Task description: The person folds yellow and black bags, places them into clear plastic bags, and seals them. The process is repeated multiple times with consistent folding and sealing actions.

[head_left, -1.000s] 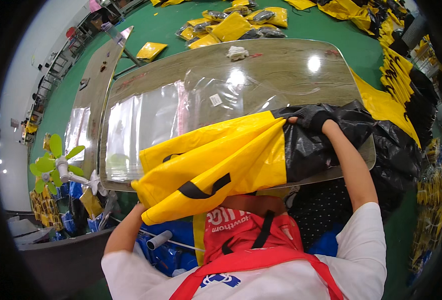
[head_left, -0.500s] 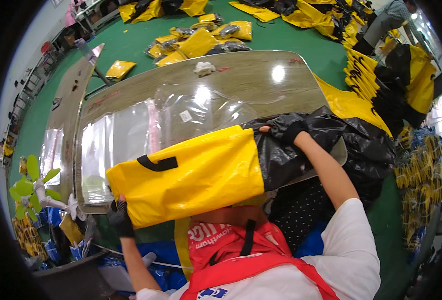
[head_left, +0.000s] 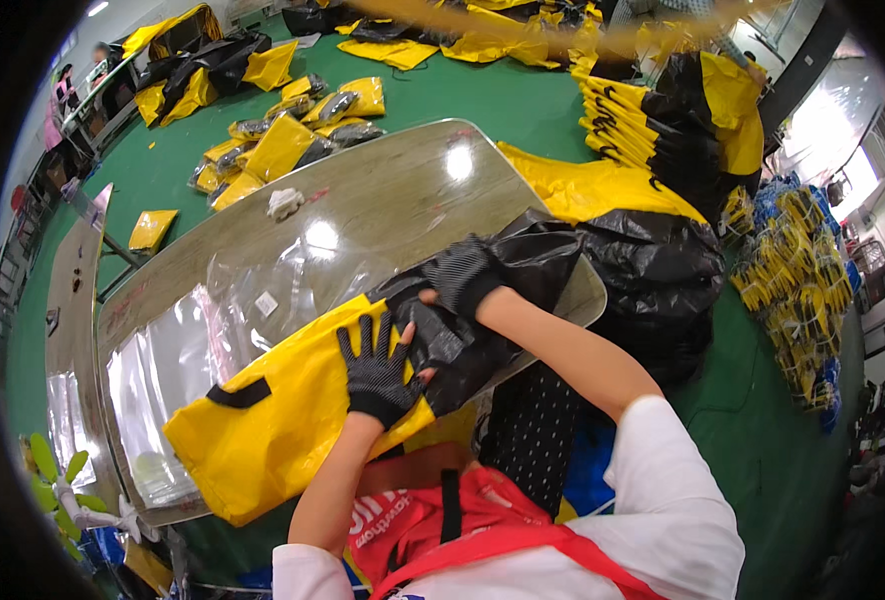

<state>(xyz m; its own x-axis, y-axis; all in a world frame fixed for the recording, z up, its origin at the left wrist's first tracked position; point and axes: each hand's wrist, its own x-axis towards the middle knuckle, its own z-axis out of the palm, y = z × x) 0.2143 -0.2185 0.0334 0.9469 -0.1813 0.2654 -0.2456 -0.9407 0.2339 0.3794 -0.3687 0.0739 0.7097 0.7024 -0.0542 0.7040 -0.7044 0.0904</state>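
Note:
A folded yellow-and-black piece of shiny coated fabric point(head_left: 273, 420) lies along the near side of a wood-patterned table, with a short black strap point(head_left: 240, 393) on its yellow end. My left hand point(head_left: 378, 375), in a dark fingerless glove, presses flat on it with fingers spread, where yellow meets black. Farther right, my gloved right hand point(head_left: 463, 277) rests on the wrinkled black part, thumb apart from the fingers; some fingertips are hard to make out. The black part runs on over the table's right end.
Clear plastic bags point(head_left: 168, 385) lie on the table point(head_left: 383, 200), with a crumpled white wad point(head_left: 285, 204) behind. Packed yellow bundles point(head_left: 283, 148) lie on the green floor. Heaped yellow-and-black material point(head_left: 653, 265) stands at right. A green-bladed fan point(head_left: 58, 485) is at lower left.
My left hand has left the yellow end's lower corner and moved right, now spread near the black part. My right hand stays on the black part. The whole view has swung rightward.

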